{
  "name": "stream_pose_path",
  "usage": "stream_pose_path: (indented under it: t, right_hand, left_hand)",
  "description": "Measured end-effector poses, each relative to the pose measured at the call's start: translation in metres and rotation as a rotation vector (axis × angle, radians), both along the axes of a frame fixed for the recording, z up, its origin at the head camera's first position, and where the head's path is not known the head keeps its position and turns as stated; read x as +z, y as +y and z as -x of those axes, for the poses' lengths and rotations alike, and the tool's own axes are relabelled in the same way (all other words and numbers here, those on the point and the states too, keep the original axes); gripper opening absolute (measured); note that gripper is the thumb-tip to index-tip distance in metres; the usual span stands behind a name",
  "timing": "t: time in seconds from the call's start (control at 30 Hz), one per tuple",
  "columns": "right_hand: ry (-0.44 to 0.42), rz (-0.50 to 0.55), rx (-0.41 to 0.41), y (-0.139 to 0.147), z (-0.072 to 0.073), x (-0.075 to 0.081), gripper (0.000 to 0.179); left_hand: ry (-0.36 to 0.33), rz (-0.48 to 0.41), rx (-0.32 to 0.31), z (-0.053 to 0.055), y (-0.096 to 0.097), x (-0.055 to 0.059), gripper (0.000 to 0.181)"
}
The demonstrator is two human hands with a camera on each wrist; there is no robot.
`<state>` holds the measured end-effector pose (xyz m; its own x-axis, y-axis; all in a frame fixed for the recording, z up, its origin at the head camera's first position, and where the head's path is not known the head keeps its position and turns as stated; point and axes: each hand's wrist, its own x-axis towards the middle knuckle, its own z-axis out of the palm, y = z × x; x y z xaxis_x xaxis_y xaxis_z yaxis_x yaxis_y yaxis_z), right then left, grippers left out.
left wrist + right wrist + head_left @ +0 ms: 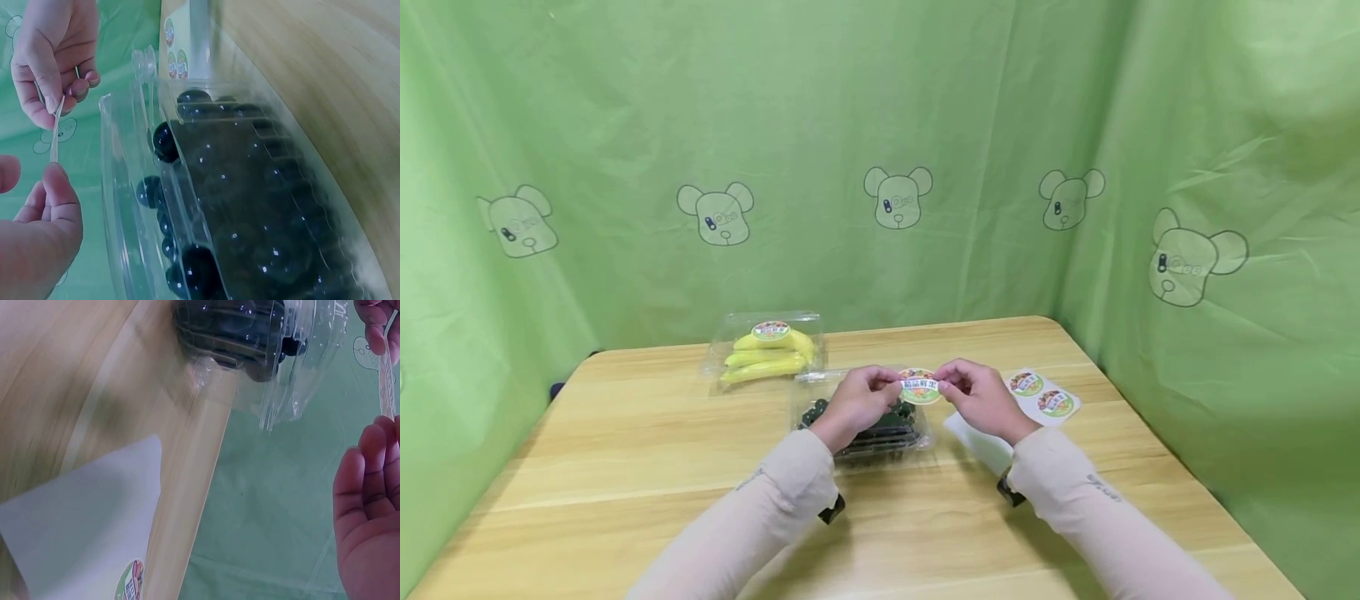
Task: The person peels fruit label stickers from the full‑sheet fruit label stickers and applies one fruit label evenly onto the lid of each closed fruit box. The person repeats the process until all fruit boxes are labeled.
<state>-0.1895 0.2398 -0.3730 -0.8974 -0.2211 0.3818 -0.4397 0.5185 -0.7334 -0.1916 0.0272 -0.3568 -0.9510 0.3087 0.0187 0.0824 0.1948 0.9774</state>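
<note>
An oval fruit sticker (920,387) with coloured print is stretched between both hands, above a clear plastic box (917,439). My left hand (860,403) pinches its left edge with thumb and fingers. At the opposite edge, my right hand (983,397) pinches it the same way. Edge-on in the left wrist view, the sticker (57,131) is a thin pale strip. Dark round grapes (250,187) fill the box, which stands on the table below the hands. In the right wrist view the box (275,394) lies beyond the sticker sheet.
The white sticker sheet (1048,386), with several stickers on it, lies to the right, partly under the right forearm. Behind on the left stands a clear box of bananas (767,364) with an oval sticker (771,331) on its lid. Green curtains (820,100) surround the wooden table (647,450).
</note>
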Motion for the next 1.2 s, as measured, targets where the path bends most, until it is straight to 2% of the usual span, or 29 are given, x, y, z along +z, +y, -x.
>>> stream_pose_path:
  t: [0.23,0.53,1.0,1.2]
  right_hand:
    - [-0.010,-0.013,0.004,-0.010,0.001,-0.001,0.010]
    - [-0.037,-0.020,0.012,-0.021,0.003,-0.002,0.010]
    - [-0.062,-0.011,0.021,-0.038,0.006,-0.004,0.010]
    - [-0.076,0.011,0.028,-0.045,0.006,-0.004,0.011]
  left_hand:
    - [0.017,0.038,0.012,-0.001,-0.011,0.000,0.019]
    - [0.044,0.116,0.074,0.000,-0.018,0.000,0.019]
    - [0.034,0.141,0.117,-0.002,-0.032,-0.003,0.024]
    - [0.065,0.138,0.128,-0.003,-0.039,-0.008,0.021]
